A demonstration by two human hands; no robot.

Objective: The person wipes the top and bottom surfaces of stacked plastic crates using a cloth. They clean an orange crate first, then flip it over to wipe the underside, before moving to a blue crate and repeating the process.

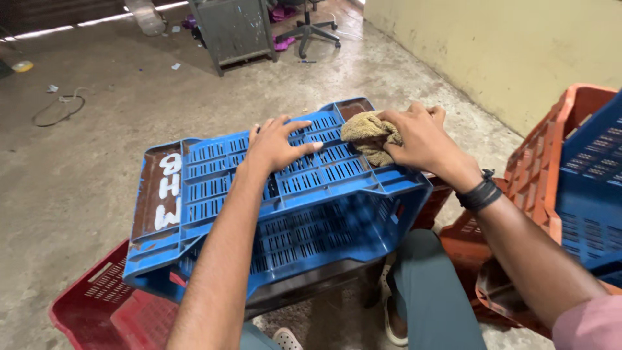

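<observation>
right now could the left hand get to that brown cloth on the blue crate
Probably yes. The left hand lies flat on the upturned blue crate, and only bare slatted surface separates it from the brown cloth. The right hand already presses on that cloth.

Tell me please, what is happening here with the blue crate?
A person holds a blue crate on its side across their lap. The left hand lies flat on its slotted wall, steadying it. The right hand presses a tan cloth against the crate's far end. A red crate lies on the floor, and orange crates stand to the right.
</observation>
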